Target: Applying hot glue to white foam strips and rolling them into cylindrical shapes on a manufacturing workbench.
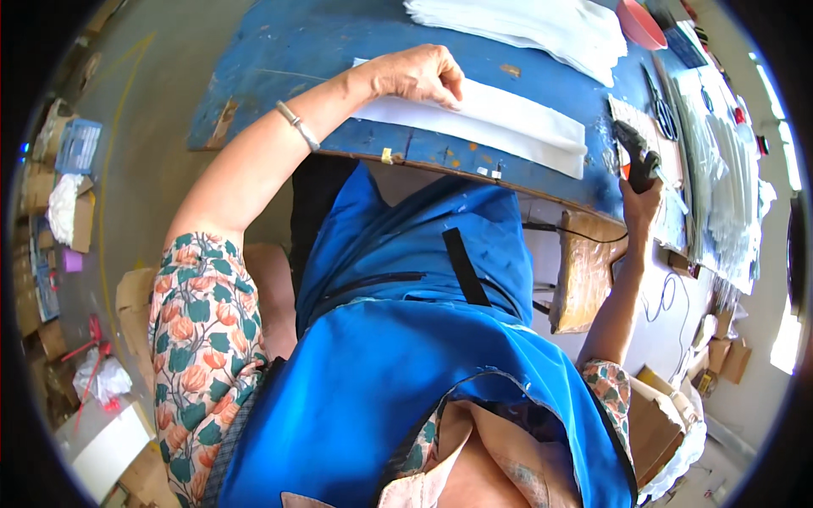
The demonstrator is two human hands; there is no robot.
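Fingers of my left hand [417,74] curl down together, pressing on a folded white sheet [500,117] that lies along the near edge of the blue table [279,51]. My right hand [641,196] is clamped around the grip of a black glue gun [635,151], standing at the sheet's right end. A stack of white sheets [542,25] sits farther back, well apart.

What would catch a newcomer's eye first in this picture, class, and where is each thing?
The bright blue apron fills the middle and lower picture. Above it, the left hand presses on a folded white sheet on the worn blue table. At the right edge, the right hand holds a black glue gun.
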